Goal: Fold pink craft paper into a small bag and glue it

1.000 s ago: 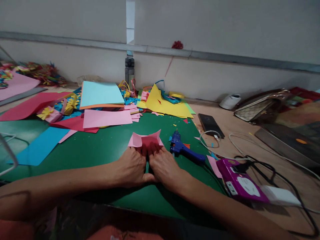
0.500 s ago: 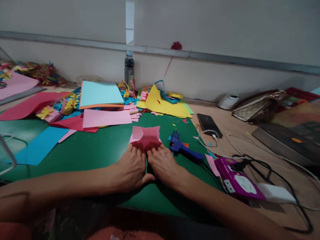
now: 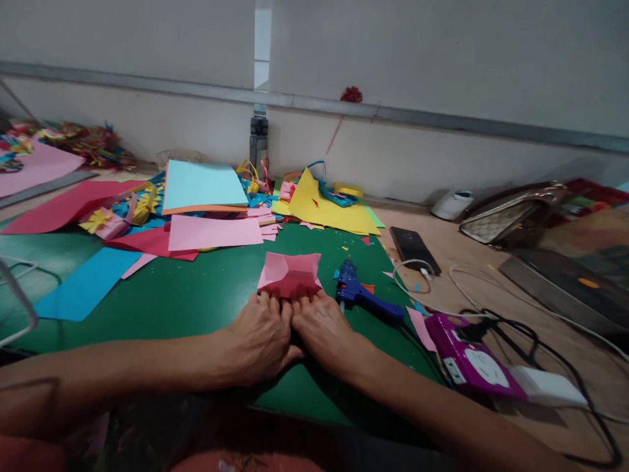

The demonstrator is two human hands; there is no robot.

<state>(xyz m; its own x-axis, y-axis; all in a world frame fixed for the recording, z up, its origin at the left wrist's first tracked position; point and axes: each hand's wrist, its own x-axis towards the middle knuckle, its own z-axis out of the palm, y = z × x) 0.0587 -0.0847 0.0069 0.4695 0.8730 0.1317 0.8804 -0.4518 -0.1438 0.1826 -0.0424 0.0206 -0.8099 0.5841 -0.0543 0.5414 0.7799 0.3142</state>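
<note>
A small piece of creased pink paper stands partly raised on the green table surface, its near part folded up and shaded. My left hand has its curled fingers closed at the paper's near left edge, the thumb stretched toward the right. Beside it, almost touching, my right hand is closed on the near right edge. Both sets of fingertips are tucked down and partly hidden. Just right of my right hand lies a blue glue gun.
Behind the hands lie pink sheets, a light blue sheet stack and yellow paper. A blue strip lies left. On the right are a phone, a purple power strip with cables, and a bag.
The near part of the pink paper is now folded up more, and my fingers sit lower along its near edge. The whole view has shifted slightly.
</note>
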